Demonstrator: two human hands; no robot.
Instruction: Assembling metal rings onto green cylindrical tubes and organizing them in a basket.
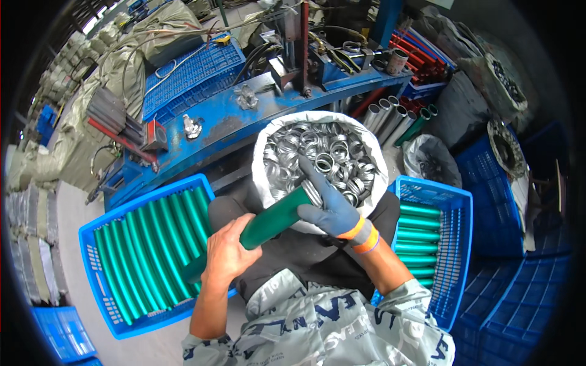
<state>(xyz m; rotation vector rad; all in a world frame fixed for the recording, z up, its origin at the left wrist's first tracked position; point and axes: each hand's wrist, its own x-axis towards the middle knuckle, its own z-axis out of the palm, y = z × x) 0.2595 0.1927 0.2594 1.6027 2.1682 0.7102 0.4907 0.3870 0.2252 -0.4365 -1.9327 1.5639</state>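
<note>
My bare left hand is wrapped round a green tube, which slants up to the right over my lap. At the tube's upper end sits a silvery metal ring. My right hand, in a blue-grey glove with an orange cuff, holds this ring, thumb by the tube's end and fingers stretched along its far side. Just beyond, a white sack with a rolled rim is full of loose metal rings. The tube's lower end passes behind my left wrist.
On my left stands a blue crate of green tubes; another blue crate at right holds more tubes. A blue workbench with clamps spans the far side. Metal pipes and a smaller bag stand beyond the sack.
</note>
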